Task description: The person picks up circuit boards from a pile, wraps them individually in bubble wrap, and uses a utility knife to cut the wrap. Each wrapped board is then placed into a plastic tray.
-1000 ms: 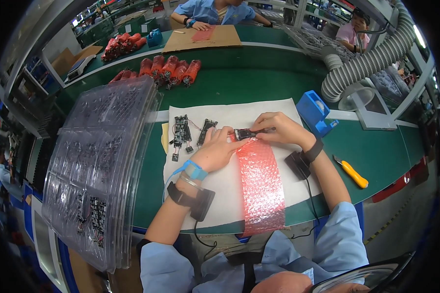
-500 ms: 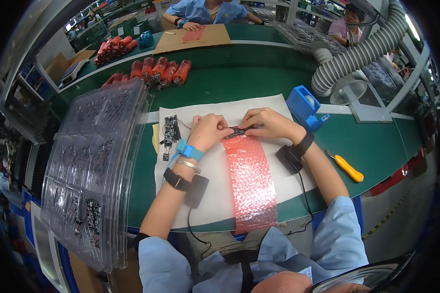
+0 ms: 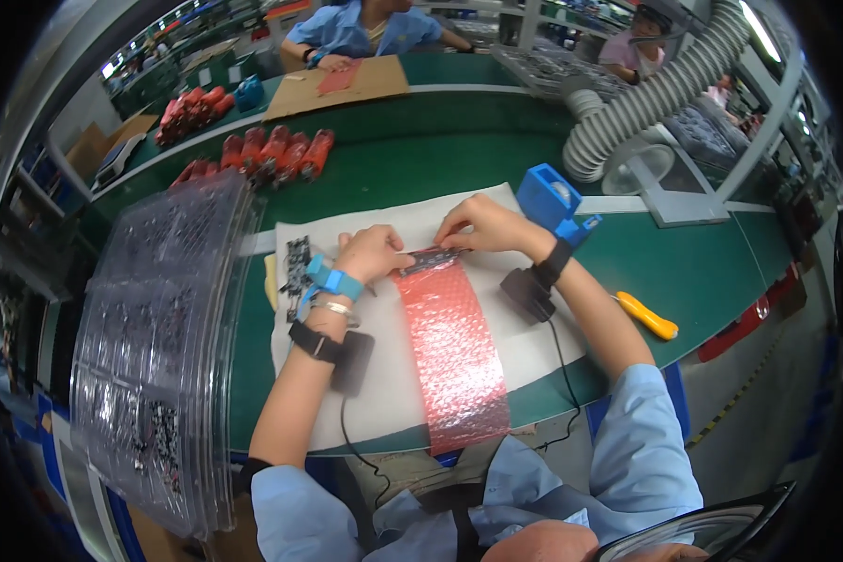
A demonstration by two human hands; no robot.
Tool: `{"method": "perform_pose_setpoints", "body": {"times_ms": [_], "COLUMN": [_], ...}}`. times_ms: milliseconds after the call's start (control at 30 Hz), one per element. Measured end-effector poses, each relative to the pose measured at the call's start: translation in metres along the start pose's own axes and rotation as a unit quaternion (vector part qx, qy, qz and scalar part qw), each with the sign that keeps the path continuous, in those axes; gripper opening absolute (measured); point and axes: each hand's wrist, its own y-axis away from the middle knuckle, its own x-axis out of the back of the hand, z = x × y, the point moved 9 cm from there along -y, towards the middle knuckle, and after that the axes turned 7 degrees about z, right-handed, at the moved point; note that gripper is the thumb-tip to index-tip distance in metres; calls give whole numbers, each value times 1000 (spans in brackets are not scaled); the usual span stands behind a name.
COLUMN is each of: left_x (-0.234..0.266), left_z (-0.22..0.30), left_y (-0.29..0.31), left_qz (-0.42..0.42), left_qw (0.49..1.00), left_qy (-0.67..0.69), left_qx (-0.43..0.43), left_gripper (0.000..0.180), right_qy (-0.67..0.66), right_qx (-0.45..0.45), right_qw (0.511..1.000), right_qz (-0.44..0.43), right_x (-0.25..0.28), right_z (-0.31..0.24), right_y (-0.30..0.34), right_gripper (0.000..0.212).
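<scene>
A long strip of pink-red bubble wrap runs from the table's front edge toward its middle. Across its far end lies a narrow dark circuit board. My left hand has its thumb and fingers closed on the board's left end. At the other end, the bent fingers of my right hand pinch the board's far right edge. Both wrists carry black straps with small dark boxes and cables; a blue band is on the left one. More circuit boards lie left of my left hand on a white sheet.
Stacked clear plastic trays with boards stand at the left. Red-wrapped bundles lie beyond. A blue tape dispenser, yellow-handled cutter and grey hose are at the right. Across the table, a person works at cardboard.
The whole view has shifted, so the scene sits farther left. More of the circuit board shows between my hands, with the fingers of my right hand nearer its far edge.
</scene>
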Motion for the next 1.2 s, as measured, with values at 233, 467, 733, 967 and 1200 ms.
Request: {"method": "perform_pose_setpoints", "body": {"times_ms": [233,467,733,967,1200], "left_x": [-8,-10,0,11,-1], "left_z": [-6,4,29,65,75], "left_y": [-7,-5,28,53,66], "left_qz": [-84,-92,53,116,105], "left_qw": [995,990,965,921,900], "left_qy": [-62,-100,-107,-177,-215], "left_qx": [2,-33,-232,-326,-365], "left_gripper": [29,23,20,21,23], "right_qy": [12,5,20,103,206], "right_qx": [-55,-58,56,105,153], "right_qw": [997,994,997,987,964], "right_qz": [-56,-89,-52,71,67], "right_x": [-8,-14,-14,-2,-16], "right_z": [14,19,-11,-44,-62], "right_y": [-8,-2,13,36,45], "right_gripper": [20,26,24,15,20]}}
